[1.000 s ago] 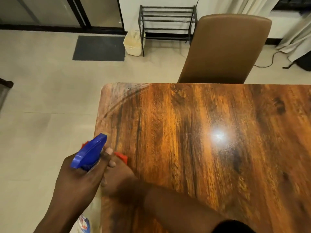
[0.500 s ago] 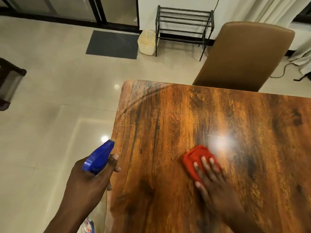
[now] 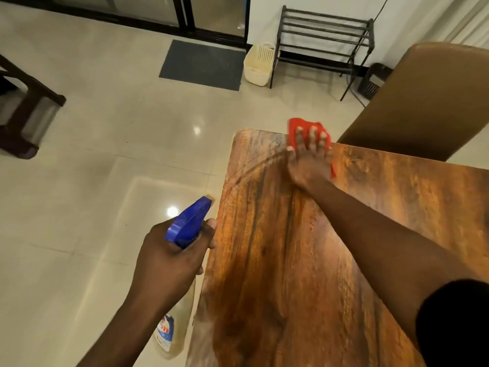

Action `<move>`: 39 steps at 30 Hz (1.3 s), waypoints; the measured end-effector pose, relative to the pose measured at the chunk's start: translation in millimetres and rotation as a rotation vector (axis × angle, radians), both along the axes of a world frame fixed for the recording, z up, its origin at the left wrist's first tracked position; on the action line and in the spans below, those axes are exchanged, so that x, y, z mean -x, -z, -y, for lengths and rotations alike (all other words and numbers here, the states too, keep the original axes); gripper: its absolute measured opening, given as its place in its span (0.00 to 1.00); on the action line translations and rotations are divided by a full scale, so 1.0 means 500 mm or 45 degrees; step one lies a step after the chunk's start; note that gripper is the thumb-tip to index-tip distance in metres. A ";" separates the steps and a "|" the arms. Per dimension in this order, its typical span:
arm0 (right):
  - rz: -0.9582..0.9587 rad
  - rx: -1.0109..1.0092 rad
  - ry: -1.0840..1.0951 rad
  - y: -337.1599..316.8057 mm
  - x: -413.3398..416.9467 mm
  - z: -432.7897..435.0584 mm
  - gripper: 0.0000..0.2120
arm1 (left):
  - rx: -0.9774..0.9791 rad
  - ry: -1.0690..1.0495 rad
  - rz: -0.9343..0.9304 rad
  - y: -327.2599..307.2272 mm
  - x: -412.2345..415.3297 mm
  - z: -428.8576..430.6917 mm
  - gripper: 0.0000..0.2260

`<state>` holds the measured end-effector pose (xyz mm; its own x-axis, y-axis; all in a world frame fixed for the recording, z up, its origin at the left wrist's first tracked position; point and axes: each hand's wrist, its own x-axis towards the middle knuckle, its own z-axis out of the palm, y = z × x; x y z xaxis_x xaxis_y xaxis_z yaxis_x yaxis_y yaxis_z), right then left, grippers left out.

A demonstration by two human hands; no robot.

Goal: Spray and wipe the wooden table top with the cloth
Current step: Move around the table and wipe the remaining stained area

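Observation:
The glossy wooden table top (image 3: 304,260) fills the lower right of the head view, with curved wet streaks near its far left corner. My right hand (image 3: 309,160) lies flat on a red cloth (image 3: 300,125), fingers spread, at the table's far edge, where the cloth hangs slightly over. My left hand (image 3: 169,263) grips a spray bottle (image 3: 189,223) with a blue trigger head, held beside the table's left edge over the floor. The bottle's pale body and label show below the hand.
A brown padded chair (image 3: 423,102) stands against the far side of the table at right. On the tiled floor are a grey mat (image 3: 202,64), a cream basket (image 3: 258,64), a black metal rack (image 3: 322,41) and dark furniture (image 3: 23,112) at the left.
My right hand has swept the red cloth from the table's near left across its middle to the far edge. My left hand still holds the bottle; the view has shifted left.

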<state>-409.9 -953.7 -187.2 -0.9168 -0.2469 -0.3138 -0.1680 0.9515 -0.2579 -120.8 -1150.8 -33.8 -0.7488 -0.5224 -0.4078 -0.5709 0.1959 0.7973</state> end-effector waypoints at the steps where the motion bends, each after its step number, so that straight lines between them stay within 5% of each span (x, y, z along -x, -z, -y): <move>1: 0.013 0.007 -0.079 0.000 -0.002 0.052 0.32 | 0.000 0.003 0.003 -0.001 -0.003 0.005 0.12; 10: 0.000 -0.040 -0.824 0.011 -0.189 0.209 0.32 | -0.027 -0.093 0.014 -0.018 -0.058 0.035 0.20; 17: 0.058 -0.032 -1.251 0.005 -0.572 0.064 0.35 | 0.004 -0.096 0.027 -0.018 -0.111 0.029 0.13; 23: -0.186 -0.159 -1.397 0.030 -0.785 -0.166 0.32 | -0.043 -0.041 0.053 -0.025 -0.164 -0.001 0.11; 31: -0.006 -0.246 -0.856 -0.036 -0.669 -0.345 0.32 | -0.059 0.163 0.141 -0.028 -0.283 -0.017 0.08; 35: 0.055 -0.109 -0.318 -0.025 -0.550 -0.285 0.34 | -0.089 0.266 0.198 -0.034 -0.354 -0.012 0.07; 39: 0.047 -0.053 -0.131 -0.005 -0.482 -0.139 0.33 | -0.099 0.307 0.252 -0.038 -0.417 -0.002 0.06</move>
<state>-168.9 -884.1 -184.8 -0.8751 -0.3251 -0.3585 -0.2563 0.9397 -0.2265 87.6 -1150.0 -14.7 -0.7496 -0.3011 -0.5894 -0.6607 0.2876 0.6933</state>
